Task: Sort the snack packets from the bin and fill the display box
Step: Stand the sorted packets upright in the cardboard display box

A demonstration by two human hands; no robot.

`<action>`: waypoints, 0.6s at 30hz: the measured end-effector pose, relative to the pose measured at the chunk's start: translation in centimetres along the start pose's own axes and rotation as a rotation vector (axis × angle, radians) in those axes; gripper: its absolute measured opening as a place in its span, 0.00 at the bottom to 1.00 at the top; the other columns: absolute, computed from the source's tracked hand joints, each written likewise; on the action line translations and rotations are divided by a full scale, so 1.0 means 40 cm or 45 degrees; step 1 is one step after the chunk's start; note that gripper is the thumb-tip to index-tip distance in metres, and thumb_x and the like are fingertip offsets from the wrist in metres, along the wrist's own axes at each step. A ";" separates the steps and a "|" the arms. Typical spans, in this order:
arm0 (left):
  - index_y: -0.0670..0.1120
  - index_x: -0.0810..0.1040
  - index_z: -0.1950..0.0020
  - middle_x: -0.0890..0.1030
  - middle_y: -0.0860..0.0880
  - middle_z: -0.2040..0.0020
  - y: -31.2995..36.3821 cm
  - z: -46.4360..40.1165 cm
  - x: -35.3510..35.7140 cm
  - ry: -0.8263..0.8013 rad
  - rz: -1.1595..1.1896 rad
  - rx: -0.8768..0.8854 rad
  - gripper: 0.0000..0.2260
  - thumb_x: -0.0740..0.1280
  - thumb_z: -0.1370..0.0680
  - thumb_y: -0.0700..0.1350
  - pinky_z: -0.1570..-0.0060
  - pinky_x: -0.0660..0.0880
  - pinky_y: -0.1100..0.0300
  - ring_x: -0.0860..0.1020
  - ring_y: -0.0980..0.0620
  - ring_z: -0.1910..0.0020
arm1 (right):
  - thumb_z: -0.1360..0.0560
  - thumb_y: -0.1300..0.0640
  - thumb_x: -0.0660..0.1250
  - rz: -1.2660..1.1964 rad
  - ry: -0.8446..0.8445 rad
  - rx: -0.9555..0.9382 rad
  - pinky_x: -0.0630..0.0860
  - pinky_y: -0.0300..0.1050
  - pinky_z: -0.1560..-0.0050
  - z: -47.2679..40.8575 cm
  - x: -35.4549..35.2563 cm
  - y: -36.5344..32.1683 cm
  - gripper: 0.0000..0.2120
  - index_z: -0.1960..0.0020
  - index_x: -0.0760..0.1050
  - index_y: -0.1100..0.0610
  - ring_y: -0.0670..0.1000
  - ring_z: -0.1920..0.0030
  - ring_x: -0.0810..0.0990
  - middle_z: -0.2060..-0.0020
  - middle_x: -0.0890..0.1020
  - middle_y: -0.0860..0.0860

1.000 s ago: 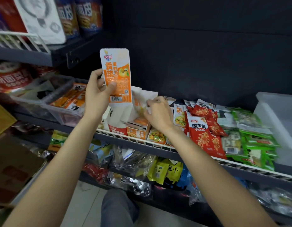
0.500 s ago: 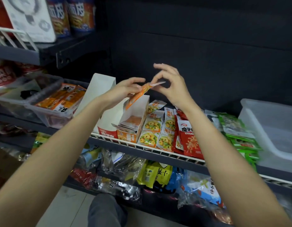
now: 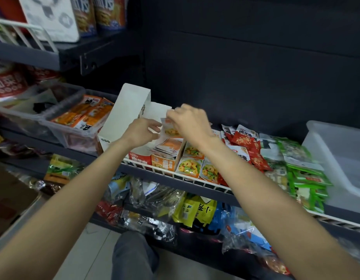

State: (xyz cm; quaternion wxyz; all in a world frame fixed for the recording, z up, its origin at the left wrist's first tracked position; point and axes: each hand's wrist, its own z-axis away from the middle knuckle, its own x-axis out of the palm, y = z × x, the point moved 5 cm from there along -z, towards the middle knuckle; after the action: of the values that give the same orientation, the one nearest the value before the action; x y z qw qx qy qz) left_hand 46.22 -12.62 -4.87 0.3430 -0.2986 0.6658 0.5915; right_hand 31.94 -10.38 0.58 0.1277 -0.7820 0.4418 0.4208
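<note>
An orange-and-white display box point(image 3: 164, 161) with a raised white lid point(image 3: 130, 110) stands on the wire shelf, holding several orange packets point(image 3: 171, 145). My left hand point(image 3: 141, 131) and my right hand point(image 3: 190, 122) meet just above the box's open top. Between them they pinch one orange-and-white snack packet point(image 3: 168, 129), held upright over the box. A clear bin point(image 3: 60, 126) to the left holds more orange packets point(image 3: 88, 113).
Right of the box lie yellow-print packets point(image 3: 192, 163), red packets point(image 3: 246, 146) and green packets point(image 3: 305, 174) on the shelf. An empty translucent bin point(image 3: 340, 158) sits at the far right. Bagged goods fill the shelf below; a white wire rail point(image 3: 175, 173) edges the shelf front.
The orange packet, held high in my left hand a second ago, was passed to both hands and has come down to the box's open top. My view shifted slightly left.
</note>
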 end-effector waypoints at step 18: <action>0.51 0.80 0.42 0.81 0.57 0.53 0.239 0.113 -0.006 0.246 0.235 0.324 0.10 0.64 0.22 0.43 0.53 0.71 0.72 0.78 0.60 0.54 | 0.22 0.60 0.63 -0.650 -0.224 0.805 0.76 0.41 0.50 0.287 0.013 0.199 0.12 0.40 0.78 0.54 0.49 0.53 0.82 0.48 0.83 0.51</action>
State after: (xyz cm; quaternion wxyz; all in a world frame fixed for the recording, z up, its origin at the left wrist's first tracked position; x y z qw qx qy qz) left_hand 39.15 -6.96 0.60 0.2567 -0.2457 0.7897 0.5001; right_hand 19.46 -8.71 -5.51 0.4989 -0.7498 0.3287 0.2845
